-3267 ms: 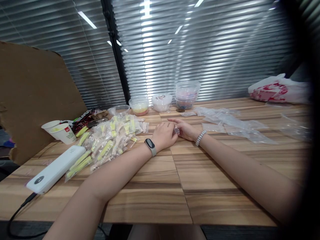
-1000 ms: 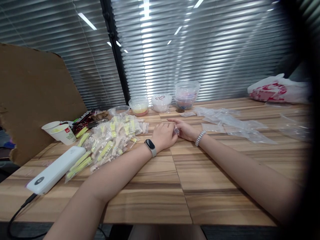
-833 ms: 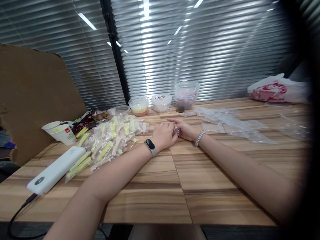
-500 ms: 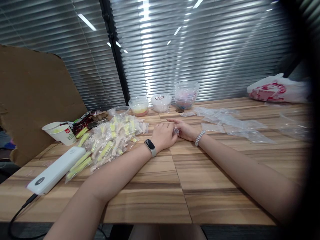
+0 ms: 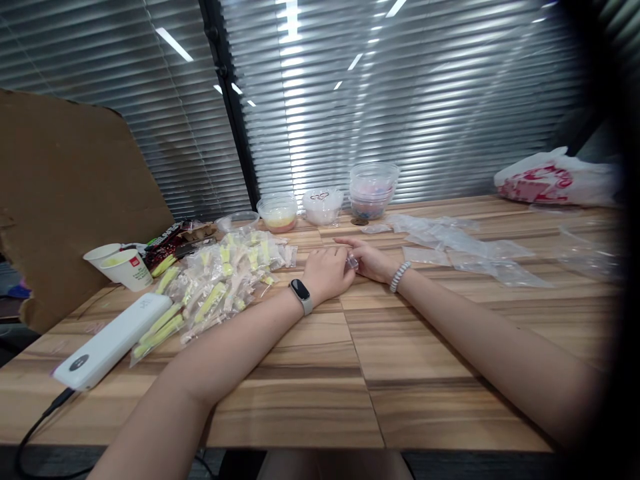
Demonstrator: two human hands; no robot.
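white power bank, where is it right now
In the head view, the white power bank lies near the table's front left edge, beside the pile of yellow packets.

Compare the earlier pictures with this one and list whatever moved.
Nothing visibly moved. The left hand and right hand still meet over a small clear bag on the table; the pile of filled packets lies as before.

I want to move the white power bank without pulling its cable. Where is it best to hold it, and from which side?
Probably grip the power bank across its long edges at mid-body, coming from above. It lies flat on the table, and the cable leaves its near end, so stay off that end.
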